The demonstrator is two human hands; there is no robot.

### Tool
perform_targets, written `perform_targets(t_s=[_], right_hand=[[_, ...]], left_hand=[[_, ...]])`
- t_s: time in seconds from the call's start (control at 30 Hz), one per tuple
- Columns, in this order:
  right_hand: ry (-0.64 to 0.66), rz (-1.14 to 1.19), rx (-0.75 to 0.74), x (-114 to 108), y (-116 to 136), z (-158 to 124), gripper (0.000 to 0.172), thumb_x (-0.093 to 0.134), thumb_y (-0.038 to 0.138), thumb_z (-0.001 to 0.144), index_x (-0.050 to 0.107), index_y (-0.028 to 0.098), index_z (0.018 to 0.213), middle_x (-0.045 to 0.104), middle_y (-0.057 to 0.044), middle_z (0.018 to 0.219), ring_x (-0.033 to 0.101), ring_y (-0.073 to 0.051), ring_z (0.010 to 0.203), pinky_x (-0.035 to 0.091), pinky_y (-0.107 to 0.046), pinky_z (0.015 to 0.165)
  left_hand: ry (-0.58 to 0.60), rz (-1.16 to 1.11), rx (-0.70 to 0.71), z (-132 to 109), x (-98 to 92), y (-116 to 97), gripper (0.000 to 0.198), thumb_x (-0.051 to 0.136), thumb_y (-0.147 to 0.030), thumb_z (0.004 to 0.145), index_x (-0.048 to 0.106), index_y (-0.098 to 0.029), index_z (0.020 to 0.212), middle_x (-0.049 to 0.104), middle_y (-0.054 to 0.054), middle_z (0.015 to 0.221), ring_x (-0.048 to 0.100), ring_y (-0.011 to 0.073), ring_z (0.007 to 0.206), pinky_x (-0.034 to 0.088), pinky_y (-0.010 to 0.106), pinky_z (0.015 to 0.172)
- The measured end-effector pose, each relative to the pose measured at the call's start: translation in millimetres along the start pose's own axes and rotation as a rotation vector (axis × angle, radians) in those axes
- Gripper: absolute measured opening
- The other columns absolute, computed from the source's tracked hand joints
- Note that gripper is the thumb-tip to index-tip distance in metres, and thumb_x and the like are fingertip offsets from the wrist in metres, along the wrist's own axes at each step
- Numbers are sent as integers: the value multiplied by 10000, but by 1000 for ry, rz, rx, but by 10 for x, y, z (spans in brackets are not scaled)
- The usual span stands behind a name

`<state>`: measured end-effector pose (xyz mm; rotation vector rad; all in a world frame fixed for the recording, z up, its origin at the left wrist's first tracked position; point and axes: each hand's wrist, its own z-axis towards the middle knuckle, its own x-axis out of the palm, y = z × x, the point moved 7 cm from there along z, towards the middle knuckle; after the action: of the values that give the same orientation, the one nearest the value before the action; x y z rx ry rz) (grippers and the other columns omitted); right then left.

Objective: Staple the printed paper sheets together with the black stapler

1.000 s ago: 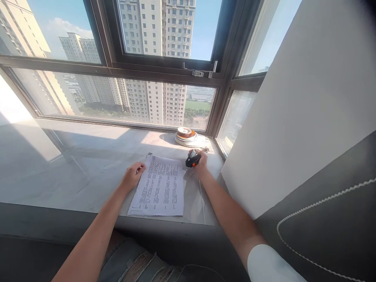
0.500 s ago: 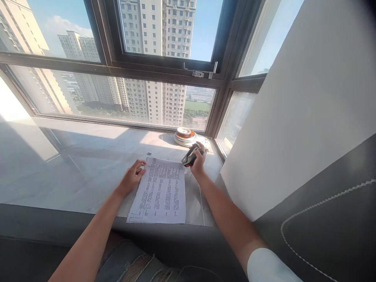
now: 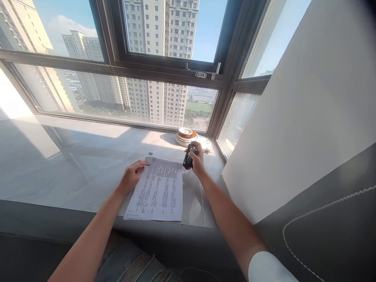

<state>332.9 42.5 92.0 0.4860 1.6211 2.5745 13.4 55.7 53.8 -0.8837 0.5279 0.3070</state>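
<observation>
A printed sheet of paper (image 3: pixel 160 190) lies on the pale window sill, its lower end close to the sill's front edge. My left hand (image 3: pixel 131 177) is at the sheet's upper left side, the extended index finger resting on the paper near its top corner. In my right hand (image 3: pixel 197 158) is a black stapler (image 3: pixel 188 157) with a small red-orange part, held by the sheet's upper right corner. Whether its jaws touch the paper I cannot tell. Two short dark strips (image 3: pixel 150 153), perhaps staples, lie just beyond the sheet's top edge.
A stack of round plates or reels (image 3: pixel 187 136), white and amber, stands behind my right hand near the window. Brown window frames (image 3: pixel 164 76) rise at the back. A white wall (image 3: pixel 311 105) slants along the right, with a beaded cord (image 3: pixel 323 201) hanging before its dark lower part.
The stapler has turned more upright in my right hand. The sheet has shifted slightly left, and my left index finger now reaches onto its top corner.
</observation>
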Motion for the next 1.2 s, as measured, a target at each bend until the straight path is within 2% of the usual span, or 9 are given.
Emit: perform_targets(t_s=[0.1,0.2,0.37,0.53,0.63,0.8,0.93,1.07,1.2], right_hand=[[82,-66,106,-58,-70,76,523,621,243,665,548,275,1182,701,-22,1076,678,-211,857,501,-301,673],[135,-248,206,-117,-174,117,474,676,226,639,580,253,1102,723,-11,990,640,-194,777,471,-292,643],[362,-610,213,-21,-272,95,287,730,215,607,678,221,889,652,27,751,568,-174,680,418,-274,604],[628,-761,130,157,-267,-16,300,794,198,579,754,252,871,685,-2,931,607,-227,886,454,-289,723],[755,-874,112,219,-310,-86,333,781,174,590,756,256,911,680,-9,914,597,-242,907,437,-295,728],[757,-986,2,237,-281,-118,232,759,248,680,707,251,906,651,-13,865,563,-252,922,419,-299,716],[684,-984,-52,203,-222,-98,229,759,248,689,666,252,898,642,-4,818,555,-245,897,412,-287,683],[756,-993,-99,254,-182,-120,129,739,254,738,638,231,816,630,18,755,552,-186,752,390,-269,636],[809,-1021,-128,303,-171,-148,107,740,240,763,664,211,833,634,35,733,548,-147,687,377,-248,613]], left_hand=[[-133,53,-9,-6,-119,1,345,432,-331,1000,733,-208,1117,734,88,1208,679,250,1085,544,353,922],[-238,66,-43,-17,-204,23,374,403,-322,1010,711,-202,1187,718,88,1251,664,250,1108,537,358,933],[-225,66,-33,2,-172,62,375,396,-299,1002,707,-197,1185,711,84,1257,657,241,1070,521,357,943],[-241,67,-57,9,-160,111,391,384,-283,988,705,-196,1192,714,83,1228,653,227,968,523,351,916],[-233,64,-91,13,-140,164,396,387,-260,960,712,-186,1174,722,84,1181,645,215,886,519,349,896],[-131,51,-230,11,-35,309,405,428,-264,909,728,-195,1171,721,38,870,557,187,618,496,329,704],[-111,35,-286,-9,-4,353,410,439,-264,887,729,-181,1165,584,-19,607,449,172,492,453,319,623],[-85,37,-339,-32,7,392,409,464,-227,847,736,-166,1146,517,-36,543,417,164,468,422,307,593],[-34,30,-405,-53,40,441,430,485,-184,823,735,-159,1173,440,-53,509,364,149,449,350,278,539]])
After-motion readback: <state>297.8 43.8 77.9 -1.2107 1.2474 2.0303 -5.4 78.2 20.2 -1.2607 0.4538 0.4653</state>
